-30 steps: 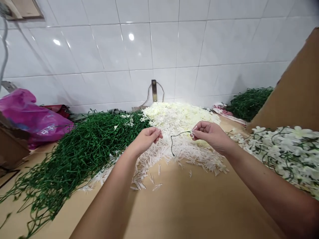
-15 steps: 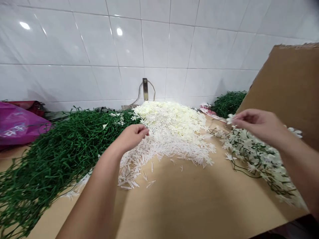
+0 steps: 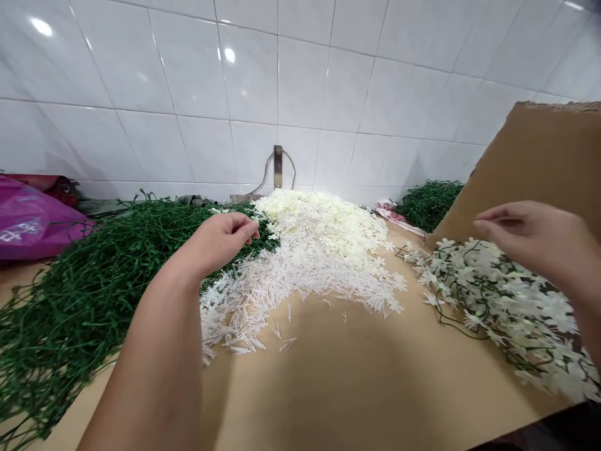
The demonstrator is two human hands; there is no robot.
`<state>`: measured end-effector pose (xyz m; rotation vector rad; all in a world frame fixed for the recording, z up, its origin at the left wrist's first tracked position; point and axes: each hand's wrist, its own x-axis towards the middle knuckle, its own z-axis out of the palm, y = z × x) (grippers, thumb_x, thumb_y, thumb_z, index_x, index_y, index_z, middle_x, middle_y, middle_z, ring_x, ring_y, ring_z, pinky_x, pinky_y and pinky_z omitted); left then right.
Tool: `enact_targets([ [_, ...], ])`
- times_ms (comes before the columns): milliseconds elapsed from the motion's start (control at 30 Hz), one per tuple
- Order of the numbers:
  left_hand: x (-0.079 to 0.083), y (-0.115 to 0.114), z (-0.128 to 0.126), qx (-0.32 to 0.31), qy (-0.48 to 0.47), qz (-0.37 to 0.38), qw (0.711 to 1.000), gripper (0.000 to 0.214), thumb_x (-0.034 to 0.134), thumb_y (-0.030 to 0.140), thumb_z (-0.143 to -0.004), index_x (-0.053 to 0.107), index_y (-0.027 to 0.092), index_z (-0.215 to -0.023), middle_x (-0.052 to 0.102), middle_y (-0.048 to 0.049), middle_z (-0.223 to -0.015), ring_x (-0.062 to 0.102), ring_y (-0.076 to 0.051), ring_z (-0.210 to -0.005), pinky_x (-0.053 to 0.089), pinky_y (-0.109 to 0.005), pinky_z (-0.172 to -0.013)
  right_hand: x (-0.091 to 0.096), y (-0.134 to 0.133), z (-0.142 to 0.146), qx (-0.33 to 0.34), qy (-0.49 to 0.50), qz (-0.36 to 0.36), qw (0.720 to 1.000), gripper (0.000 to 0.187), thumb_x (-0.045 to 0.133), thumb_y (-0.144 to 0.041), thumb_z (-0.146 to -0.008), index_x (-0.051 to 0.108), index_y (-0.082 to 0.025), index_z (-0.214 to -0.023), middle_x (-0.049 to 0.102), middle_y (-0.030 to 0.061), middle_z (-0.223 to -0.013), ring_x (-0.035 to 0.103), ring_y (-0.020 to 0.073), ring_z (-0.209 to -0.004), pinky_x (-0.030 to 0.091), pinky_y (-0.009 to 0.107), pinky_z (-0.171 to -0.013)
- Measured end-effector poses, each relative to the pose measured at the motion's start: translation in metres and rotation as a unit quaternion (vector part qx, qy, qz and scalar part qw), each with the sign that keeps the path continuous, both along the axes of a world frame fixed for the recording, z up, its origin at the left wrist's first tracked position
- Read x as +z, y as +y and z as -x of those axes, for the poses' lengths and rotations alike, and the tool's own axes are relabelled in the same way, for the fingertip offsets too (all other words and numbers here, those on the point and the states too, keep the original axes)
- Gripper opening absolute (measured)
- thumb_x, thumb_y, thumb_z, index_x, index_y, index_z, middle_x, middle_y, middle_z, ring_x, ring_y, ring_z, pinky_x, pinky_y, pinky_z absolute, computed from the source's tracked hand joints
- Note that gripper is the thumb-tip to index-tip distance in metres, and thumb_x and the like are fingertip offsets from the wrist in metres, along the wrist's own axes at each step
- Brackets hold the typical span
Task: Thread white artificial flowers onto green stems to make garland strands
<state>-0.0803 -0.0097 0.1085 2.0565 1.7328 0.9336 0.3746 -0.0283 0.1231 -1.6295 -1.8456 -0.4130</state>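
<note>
My left hand (image 3: 230,238) is pinched above the right edge of a heap of green plastic stems (image 3: 126,257). Whatever its fingertips may hold is too small to make out. Beside it spreads a pile of loose white and cream artificial petals (image 3: 323,228), with thin white stick-like pieces (image 3: 286,275) along the front. Over at the right, my right hand (image 3: 526,232) hovers with thumb and fingertips together and nothing visible between them. Below it lies a heap of white artificial flowers on green stems (image 3: 507,300).
A brown cardboard sheet (image 3: 530,156) stands behind the right heap. More green stems (image 3: 432,200) lie against the tiled wall (image 3: 300,81). A purple plastic bag (image 3: 37,219) sits at the far left. A metal bracket with a cord (image 3: 278,166) is on the wall.
The white flower formerly at my right fingertips is no longer in them; that hand has moved right. My left hand has shifted left and slightly up, toward the green stems.
</note>
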Motion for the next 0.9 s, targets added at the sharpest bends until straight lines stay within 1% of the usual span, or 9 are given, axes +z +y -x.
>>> enact_targets([
  [33, 0.002, -0.001, 0.003, 0.005, -0.007, -0.002, 1.0, 0.028, 0.042, 0.041, -0.072, 0.056, 0.017, -0.067, 0.056, -0.0029, -0.063, 0.047, -0.013, -0.057, 0.035, -0.024, -0.053, -0.006, 0.012, 0.029, -0.02, 0.0, 0.023, 1.0, 0.012, 0.052, -0.036, -0.071, 0.055, -0.027, -0.078, 0.061, 0.0079, -0.075, 0.057, 0.022, -0.066, 0.042, 0.037, -0.057],
  [67, 0.003, -0.002, 0.007, 0.011, -0.016, -0.005, 1.0, 0.028, 0.042, 0.04, -0.072, 0.056, 0.017, -0.067, 0.056, -0.0027, -0.063, 0.047, -0.013, -0.057, 0.036, -0.023, -0.053, -0.01, 0.022, 0.058, -0.005, -0.014, 0.046, 0.999, 0.009, 0.053, -0.033, -0.07, 0.055, -0.026, -0.074, 0.062, 0.0066, -0.074, 0.058, 0.0208, -0.066, 0.043, 0.036, -0.06],
  [167, 0.007, -0.006, 0.022, 0.042, -0.048, -0.024, 0.998, 0.026, 0.044, 0.039, -0.072, 0.056, 0.017, -0.068, 0.055, -0.002, -0.061, 0.047, -0.012, -0.056, 0.036, -0.022, -0.053, -0.022, 0.038, 0.134, 0.139, -0.057, 0.114, 0.982, 0.009, 0.048, -0.028, -0.072, 0.055, -0.022, -0.071, 0.062, 0.0055, -0.079, 0.057, 0.0191, -0.072, 0.043, 0.033, -0.064],
  [300, 0.012, -0.016, 0.043, 0.097, -0.072, -0.073, 0.99, 0.025, 0.045, 0.038, -0.071, 0.057, 0.016, -0.069, 0.054, -0.0008, -0.058, 0.046, -0.011, -0.054, 0.036, -0.02, -0.05, -0.04, 0.052, 0.219, 0.318, -0.063, 0.208, 0.923, 0.014, 0.044, -0.024, -0.076, 0.056, -0.018, -0.074, 0.061, 0.004, -0.081, 0.055, 0.0147, -0.074, 0.043, 0.028, -0.066],
  [367, 0.015, -0.021, 0.049, 0.118, -0.078, -0.095, 0.985, 0.025, 0.044, 0.038, -0.072, 0.058, 0.017, -0.068, 0.054, -0.0006, -0.058, 0.046, -0.011, -0.054, 0.035, -0.02, -0.049, -0.052, 0.063, 0.259, 0.349, -0.076, 0.223, 0.907, 0.012, 0.045, -0.023, -0.076, 0.056, -0.018, -0.075, 0.061, 0.0035, -0.082, 0.055, 0.0138, -0.075, 0.042, 0.025, -0.064],
  [500, 0.018, -0.03, 0.058, 0.121, -0.101, -0.116, 0.981, 0.025, 0.045, 0.038, -0.073, 0.057, 0.017, -0.067, 0.053, -0.0005, -0.058, 0.047, -0.01, -0.057, 0.037, -0.02, -0.052, -0.073, 0.088, 0.33, 0.342, -0.105, 0.207, 0.91, 0.014, 0.046, -0.023, -0.076, 0.057, -0.017, -0.084, 0.059, 0.0065, -0.087, 0.054, 0.0159, -0.078, 0.041, 0.025, -0.066],
  [600, 0.019, -0.036, 0.062, 0.122, -0.116, -0.123, 0.978, 0.026, 0.045, 0.04, -0.074, 0.057, 0.018, -0.068, 0.053, -0.0005, -0.059, 0.047, -0.011, -0.057, 0.038, -0.02, -0.053, -0.084, 0.101, 0.368, 0.325, -0.109, 0.203, 0.917, 0.025, 0.048, -0.016, -0.075, 0.054, -0.018, -0.099, 0.056, 0.0103, -0.094, 0.052, 0.0205, -0.085, 0.041, 0.028, -0.067],
  [733, 0.023, -0.041, 0.064, 0.114, -0.108, -0.135, 0.978, 0.026, 0.044, 0.04, -0.075, 0.057, 0.018, -0.068, 0.053, -0.0007, -0.06, 0.048, -0.011, -0.058, 0.038, -0.021, -0.054, -0.093, 0.107, 0.395, 0.307, -0.12, 0.195, 0.924, 0.043, 0.053, -0.005, -0.067, 0.052, -0.019, -0.107, 0.051, 0.0146, -0.101, 0.046, 0.0268, -0.096, 0.04, 0.033, -0.071],
  [900, 0.025, -0.043, 0.063, 0.11, -0.085, -0.117, 0.983, 0.027, 0.045, 0.041, -0.074, 0.058, 0.018, -0.069, 0.055, -0.0011, -0.06, 0.048, -0.011, -0.059, 0.038, -0.023, -0.055, -0.095, 0.118, 0.394, 0.31, -0.106, 0.204, 0.923, 0.019, 0.052, -0.008, -0.07, 0.061, -0.015, -0.085, 0.056, 0.0136, -0.091, 0.051, 0.0236, -0.088, 0.042, 0.032, -0.069],
])
